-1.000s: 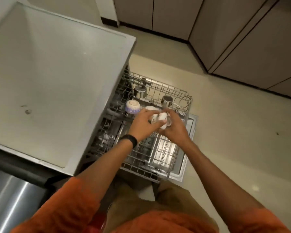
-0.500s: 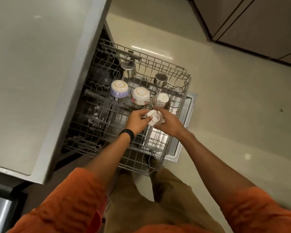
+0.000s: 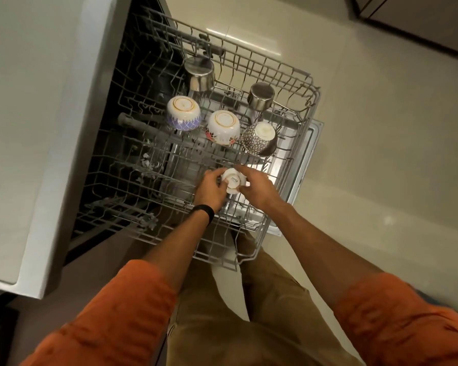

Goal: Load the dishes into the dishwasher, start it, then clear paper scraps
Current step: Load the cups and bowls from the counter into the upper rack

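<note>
A second earlier my hands were up among the bowls. By now I had drawn the small white cup (image 3: 233, 182) back toward me, to the row at 6 o'clock from the floral bowl (image 3: 222, 126). To my mind that meant a free slot was picked and only the setting-down remained.

My left hand (image 3: 209, 188) held the cup from 9 o'clock and my right hand (image 3: 257, 186) from 3 o'clock, the fingers (image 3: 212, 177) of both curled tight against its sides. It hung just over the wires of the upper rack (image 3: 313, 101); I could not tell whether it touched them.

The cup was turned mouth-down, its pale, glossy base up and showing a dark printed word. The blue-patterned bowl (image 3: 183, 112) and the black-and-white bowl (image 3: 259, 138) flanked the floral one, also inverted.
</note>
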